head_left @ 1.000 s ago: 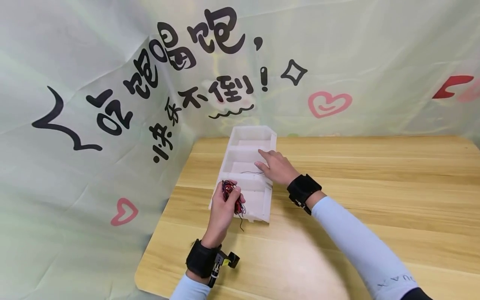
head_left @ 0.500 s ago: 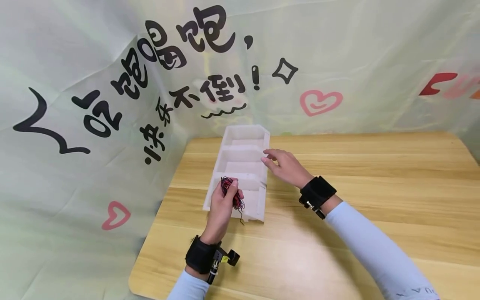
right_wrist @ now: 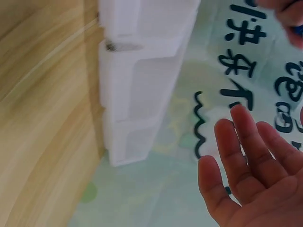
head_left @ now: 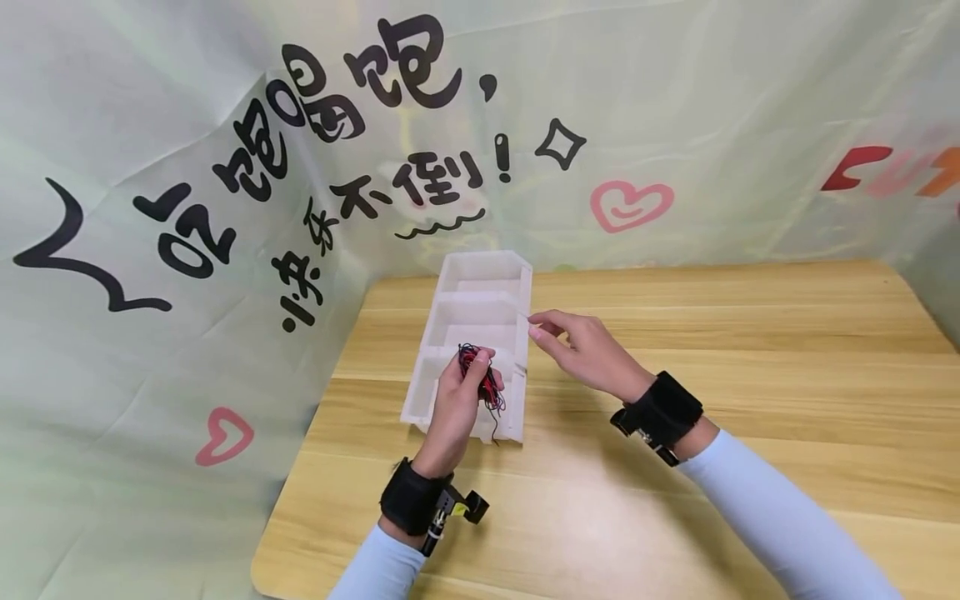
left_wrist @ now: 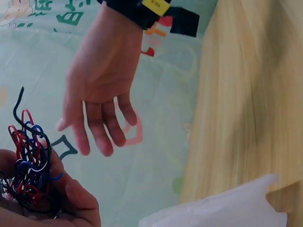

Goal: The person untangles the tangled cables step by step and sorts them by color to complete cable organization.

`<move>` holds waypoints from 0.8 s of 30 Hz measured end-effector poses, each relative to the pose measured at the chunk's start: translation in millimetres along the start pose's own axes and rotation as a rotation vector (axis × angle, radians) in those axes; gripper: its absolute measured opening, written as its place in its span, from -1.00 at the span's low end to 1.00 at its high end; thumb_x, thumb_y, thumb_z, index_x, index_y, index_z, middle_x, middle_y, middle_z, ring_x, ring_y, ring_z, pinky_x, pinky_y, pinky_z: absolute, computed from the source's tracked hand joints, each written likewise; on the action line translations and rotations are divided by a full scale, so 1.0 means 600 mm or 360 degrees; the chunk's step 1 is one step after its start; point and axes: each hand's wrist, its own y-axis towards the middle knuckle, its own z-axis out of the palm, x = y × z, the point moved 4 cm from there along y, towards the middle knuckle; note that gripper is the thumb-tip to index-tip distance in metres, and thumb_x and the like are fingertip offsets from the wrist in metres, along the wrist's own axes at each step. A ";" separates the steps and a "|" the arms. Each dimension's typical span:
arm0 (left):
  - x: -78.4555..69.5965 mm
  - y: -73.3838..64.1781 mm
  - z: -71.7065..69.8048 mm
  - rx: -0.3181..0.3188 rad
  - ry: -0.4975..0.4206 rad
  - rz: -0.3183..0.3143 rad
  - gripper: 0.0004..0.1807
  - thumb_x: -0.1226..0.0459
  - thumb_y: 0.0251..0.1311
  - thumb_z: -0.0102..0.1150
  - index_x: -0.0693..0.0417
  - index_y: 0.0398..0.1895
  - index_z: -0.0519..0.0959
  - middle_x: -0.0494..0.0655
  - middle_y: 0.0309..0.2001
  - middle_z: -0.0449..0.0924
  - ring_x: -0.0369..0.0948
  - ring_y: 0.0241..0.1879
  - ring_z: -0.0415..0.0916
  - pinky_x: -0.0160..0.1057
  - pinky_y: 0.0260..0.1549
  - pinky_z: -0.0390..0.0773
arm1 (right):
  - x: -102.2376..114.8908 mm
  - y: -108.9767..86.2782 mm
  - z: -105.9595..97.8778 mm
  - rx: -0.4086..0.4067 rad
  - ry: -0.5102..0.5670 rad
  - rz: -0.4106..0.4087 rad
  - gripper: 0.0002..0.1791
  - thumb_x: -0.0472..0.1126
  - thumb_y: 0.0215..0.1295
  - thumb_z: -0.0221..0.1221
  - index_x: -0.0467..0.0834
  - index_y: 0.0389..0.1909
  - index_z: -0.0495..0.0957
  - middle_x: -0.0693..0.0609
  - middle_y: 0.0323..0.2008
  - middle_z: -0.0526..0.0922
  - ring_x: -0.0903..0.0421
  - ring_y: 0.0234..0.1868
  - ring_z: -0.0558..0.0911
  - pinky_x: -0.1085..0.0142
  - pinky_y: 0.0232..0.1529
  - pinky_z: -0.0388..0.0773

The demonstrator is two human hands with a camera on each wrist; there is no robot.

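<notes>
My left hand point(head_left: 456, 400) grips a tangled bundle of thin wires point(head_left: 483, 379), red, black and blue, above the front part of a white tray point(head_left: 522, 350). In the left wrist view, the wire bundle point(left_wrist: 31, 165) sits between thumb and fingers, one dark end sticking up. To the right of the tray, my right hand point(head_left: 592, 354) hovers with loosely bent fingers. Its palm and extended fingers point(left_wrist: 102, 127) face the left wrist camera, and nothing shows in them. The right wrist view shows the right hand point(right_wrist: 260, 175) apart from the tray point(right_wrist: 142, 104).
The tray has three compartments and stands at the left back of a wooden table point(head_left: 712, 375). A pale printed curtain point(head_left: 675, 100) with dark lettering hangs behind and to the left. Both wrists wear black straps point(head_left: 663, 408) with small cameras.
My right hand has drawn back from over the tray to its right side; the thin strand seen by it earlier no longer shows. My left hand, still gripping the wires, has shifted slightly right over the tray.
</notes>
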 end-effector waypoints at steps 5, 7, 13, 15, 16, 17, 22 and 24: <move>-0.002 0.008 0.010 0.0045 0.0005 0.0011 -0.59 -0.04 0.34 -0.08 0.09 -0.02 0.38 0.10 -0.38 0.48 -0.09 -0.42 0.41 -0.29 -0.42 0.49 | 0.019 -0.020 -0.006 0.0021 0.0024 -0.0029 -0.58 0.15 0.39 -0.07 0.00 0.05 0.49 0.22 -0.24 0.61 0.29 -0.25 0.52 0.15 -0.24 0.52; -0.003 0.010 0.014 0.0054 0.0019 0.0019 -0.57 -0.05 0.33 -0.08 0.11 -0.01 0.37 0.09 -0.38 0.48 -0.09 -0.41 0.41 -0.28 -0.41 0.48 | 0.025 -0.026 -0.008 0.0025 0.0033 -0.0059 -0.62 0.13 0.38 -0.05 0.00 0.02 0.51 0.21 -0.22 0.61 0.28 -0.24 0.51 0.16 -0.27 0.53; -0.005 0.020 0.028 0.0067 0.0036 0.0040 -0.57 -0.07 0.33 -0.08 0.10 -0.04 0.34 0.03 -0.38 0.47 -0.09 -0.37 0.42 -0.26 -0.36 0.46 | 0.044 -0.042 -0.007 0.0034 0.0050 -0.0122 -0.74 0.10 0.36 0.00 0.09 -0.14 0.55 0.24 -0.32 0.59 0.31 -0.27 0.51 0.21 -0.38 0.52; -0.006 0.023 0.032 0.0069 0.0025 0.0053 -0.59 -0.06 0.34 -0.09 0.10 -0.06 0.33 0.03 -0.38 0.47 -0.09 -0.38 0.42 -0.27 -0.37 0.46 | 0.050 -0.045 -0.007 0.0037 0.0054 -0.0137 -0.78 0.11 0.34 0.03 0.12 -0.21 0.56 0.27 -0.38 0.58 0.31 -0.31 0.50 0.22 -0.42 0.51; -0.007 0.024 0.033 0.0070 0.0021 0.0063 -0.59 -0.05 0.34 -0.09 0.11 -0.07 0.33 0.04 -0.38 0.47 -0.09 -0.38 0.42 -0.27 -0.38 0.46 | 0.053 -0.047 -0.007 0.0041 0.0058 -0.0145 -0.81 0.11 0.33 0.04 0.14 -0.24 0.56 0.27 -0.40 0.57 0.31 -0.34 0.50 0.23 -0.44 0.50; -0.008 0.025 0.035 0.0070 0.0020 0.0069 -0.60 -0.04 0.35 -0.10 0.11 -0.07 0.32 0.04 -0.38 0.47 -0.09 -0.39 0.42 -0.28 -0.39 0.46 | 0.055 -0.048 -0.006 0.0045 0.0062 -0.0152 -0.82 0.11 0.32 0.06 0.15 -0.27 0.56 0.28 -0.43 0.57 0.31 -0.35 0.50 0.24 -0.45 0.49; -0.010 0.029 0.045 0.0087 -0.0020 0.0091 -0.63 -0.02 0.37 -0.12 0.11 -0.10 0.31 0.05 -0.38 0.46 -0.10 -0.42 0.41 -0.31 -0.44 0.46 | 0.060 -0.054 0.000 0.0091 0.0077 -0.0192 -0.86 0.11 0.25 0.14 0.18 -0.41 0.54 0.31 -0.48 0.56 0.32 -0.41 0.50 0.26 -0.48 0.49; -0.010 0.030 0.049 0.0099 -0.0037 0.0096 -0.64 -0.01 0.37 -0.12 0.12 -0.11 0.30 0.06 -0.38 0.47 -0.10 -0.43 0.40 -0.32 -0.45 0.46 | 0.061 -0.056 0.002 0.0104 0.0075 -0.0209 -0.86 0.11 0.22 0.17 0.18 -0.44 0.52 0.32 -0.51 0.55 0.31 -0.43 0.50 0.26 -0.47 0.49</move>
